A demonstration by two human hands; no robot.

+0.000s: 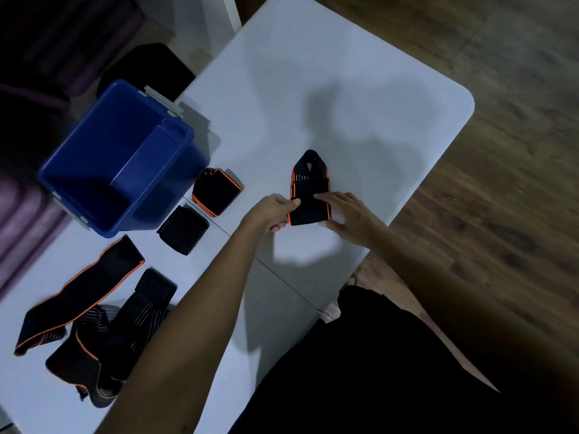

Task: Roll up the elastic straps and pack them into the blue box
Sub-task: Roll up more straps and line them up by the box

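A black elastic strap with orange edges (310, 186) lies folded on the white table (344, 89). My left hand (275, 213) pinches its near left corner. My right hand (347, 214) rests on its near right part with straight fingers. The blue box (78, 158) stands open at the table's left edge, and I see nothing inside it. Next to it sit a rolled orange-edged strap (216, 191) and a rolled black ribbed strap (183, 230). Several unrolled straps (94, 314) lie in a heap near the front left.
The table's far right corner is rounded, with wooden floor (501, 151) beyond it. A seam line crosses the table under my left forearm. A dark object (150, 70) sits on the floor behind the box. My dark clothing fills the lower right.
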